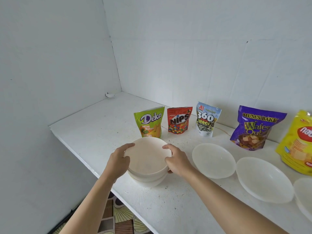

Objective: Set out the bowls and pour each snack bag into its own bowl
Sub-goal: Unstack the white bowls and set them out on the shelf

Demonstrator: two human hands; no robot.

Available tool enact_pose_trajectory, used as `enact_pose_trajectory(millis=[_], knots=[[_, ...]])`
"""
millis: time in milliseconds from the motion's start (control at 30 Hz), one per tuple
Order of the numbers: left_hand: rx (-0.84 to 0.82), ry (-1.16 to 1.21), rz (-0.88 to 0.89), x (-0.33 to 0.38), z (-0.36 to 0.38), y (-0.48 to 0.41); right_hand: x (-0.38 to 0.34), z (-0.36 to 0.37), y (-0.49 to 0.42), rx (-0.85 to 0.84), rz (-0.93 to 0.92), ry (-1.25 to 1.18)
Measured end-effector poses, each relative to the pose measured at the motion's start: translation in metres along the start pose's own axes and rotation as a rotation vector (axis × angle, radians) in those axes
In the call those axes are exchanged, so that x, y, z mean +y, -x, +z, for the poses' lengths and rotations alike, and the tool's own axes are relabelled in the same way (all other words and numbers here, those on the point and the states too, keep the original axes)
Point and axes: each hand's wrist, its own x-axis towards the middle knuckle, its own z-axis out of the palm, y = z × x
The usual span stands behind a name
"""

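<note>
Bowls only part laid on white counter (94, 119); pouring not begun, by look. Five snack bags stood beyond grip and rightward: yellow bag (297, 142), purple wafer bag (253, 127), Deka bag (149, 122), Nips bag (179, 121), seed bag (206, 119). Three empty bowls sat right of grip: nearest bowl (213, 160), middle bowl (264, 179), farthest bowl (303, 191), cut by frame edge. Bowl stack (148, 159), seemingly two, was clasped at rim: left hand (118, 159) curled over left side, right hand (177, 159) wrapped round right side.
</note>
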Motion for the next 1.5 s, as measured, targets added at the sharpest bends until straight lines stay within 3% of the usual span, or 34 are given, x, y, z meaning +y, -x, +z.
enact_pose_trajectory(millis=[200,433,700,933,1200,1500], knots=[[0.161,-0.159,0.104,0.0,0.001,0.013,0.007,0.003,0.005,0.181,-0.061,0.132],[0.146,-0.175,0.045,0.002,0.003,0.022,0.003,0.0,0.013,0.258,-0.031,0.152],[0.158,-0.099,0.028,0.006,0.007,0.033,0.003,0.002,0.018,0.278,-0.068,0.149],[0.116,-0.173,0.077,0.018,-0.004,0.03,-0.007,-0.004,0.022,0.172,-0.121,0.207],[0.153,0.011,0.223,0.074,-0.008,0.032,-0.032,-0.051,0.048,0.189,-0.145,-0.2],[-0.049,0.299,0.288,0.1,0.065,0.07,0.031,-0.081,0.102,0.517,-0.129,-0.451]])
